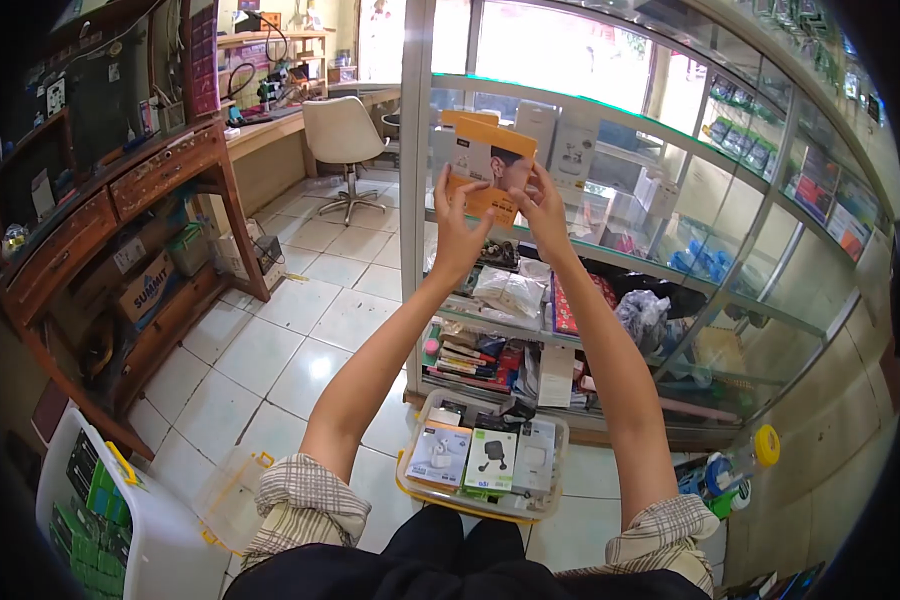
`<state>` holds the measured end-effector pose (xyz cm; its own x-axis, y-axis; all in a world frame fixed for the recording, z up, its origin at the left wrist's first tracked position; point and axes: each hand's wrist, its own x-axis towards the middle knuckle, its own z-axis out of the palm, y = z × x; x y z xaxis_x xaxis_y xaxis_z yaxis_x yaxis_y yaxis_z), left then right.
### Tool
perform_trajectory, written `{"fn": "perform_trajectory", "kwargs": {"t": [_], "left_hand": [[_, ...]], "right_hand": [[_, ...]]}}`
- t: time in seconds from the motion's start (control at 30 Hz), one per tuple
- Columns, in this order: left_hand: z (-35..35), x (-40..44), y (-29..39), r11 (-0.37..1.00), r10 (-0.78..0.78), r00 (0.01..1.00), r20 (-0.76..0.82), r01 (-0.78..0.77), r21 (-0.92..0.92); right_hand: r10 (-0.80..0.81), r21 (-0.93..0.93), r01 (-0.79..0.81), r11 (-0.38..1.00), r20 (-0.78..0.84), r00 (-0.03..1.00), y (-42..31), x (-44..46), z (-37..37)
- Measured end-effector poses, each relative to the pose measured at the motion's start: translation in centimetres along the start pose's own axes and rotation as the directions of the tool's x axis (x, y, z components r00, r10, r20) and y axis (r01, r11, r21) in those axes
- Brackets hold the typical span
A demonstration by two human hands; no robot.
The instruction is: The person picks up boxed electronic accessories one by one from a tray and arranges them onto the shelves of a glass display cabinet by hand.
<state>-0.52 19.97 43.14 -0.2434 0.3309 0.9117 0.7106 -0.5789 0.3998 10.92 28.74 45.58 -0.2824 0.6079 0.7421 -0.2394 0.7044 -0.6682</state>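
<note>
Both my hands are raised at the glass display cabinet. My left hand has its fingers against the left side of an orange and white box with a face printed on it. On the box's right edge, my right hand grips with thumb and fingers. Part of a second orange piece shows behind the box's upper left. Below, a clear tub with a yellow rim on the floor holds several boxed items, among them an earbud box and a green and white box.
The cabinet's glass shelves hold boxes and bagged goods. A white bin with green packs stands lower left, beside a clear lid. A wooden desk and a white chair are farther back. A yellow-lidded jar is at right.
</note>
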Motion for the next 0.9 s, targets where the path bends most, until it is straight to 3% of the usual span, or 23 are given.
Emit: {"fn": "perform_trajectory", "kwargs": {"t": [0.13,0.27,0.33,0.4,0.57,0.63,0.7,0.77,0.9], "left_hand": [[1.8,0.5,-3.4,0.997,-0.075,0.997,0.028,0.075,-0.007],[2.6,0.8,-5.6,0.982,-0.123,0.992,-0.026,0.125,0.144],[2.7,0.9,-5.7,0.964,-0.184,0.983,-0.030,0.186,0.192],[3.0,1.0,-5.2,0.902,-0.166,0.986,0.008,0.149,0.406],[3.4,1.5,-7.0,0.840,-0.177,0.982,0.059,0.120,0.528],[3.2,2.0,-7.4,0.810,-0.192,0.978,0.079,0.113,0.575],[2.6,2.9,-7.1,0.804,-0.307,0.934,0.181,0.153,0.574],[2.7,2.8,-7.5,0.785,-0.281,0.944,0.176,0.120,0.608],[2.7,2.5,-7.7,0.765,-0.242,0.952,0.189,0.067,0.640]], "right_hand": [[0.053,-0.059,-0.050,0.997,0.048,0.997,2.9,2.0,0.6],[0.054,-0.083,-0.048,0.995,0.071,0.996,5.1,4.2,1.8],[-0.016,-0.361,0.018,0.932,0.010,1.000,6.3,5.1,2.3],[-0.052,-0.422,0.064,0.904,0.040,0.998,8.4,6.1,2.5],[-0.136,-0.670,0.161,0.725,0.090,0.987,8.3,5.3,3.8],[-0.083,-0.695,0.126,0.708,0.095,0.992,7.4,5.0,4.1],[-0.034,-0.718,0.095,0.689,0.100,0.994,6.6,4.6,4.5],[-0.192,-0.717,0.186,0.672,0.074,0.979,5.9,4.2,5.1],[-0.201,-0.692,0.188,0.697,0.064,0.978,6.6,4.4,4.9]]}}
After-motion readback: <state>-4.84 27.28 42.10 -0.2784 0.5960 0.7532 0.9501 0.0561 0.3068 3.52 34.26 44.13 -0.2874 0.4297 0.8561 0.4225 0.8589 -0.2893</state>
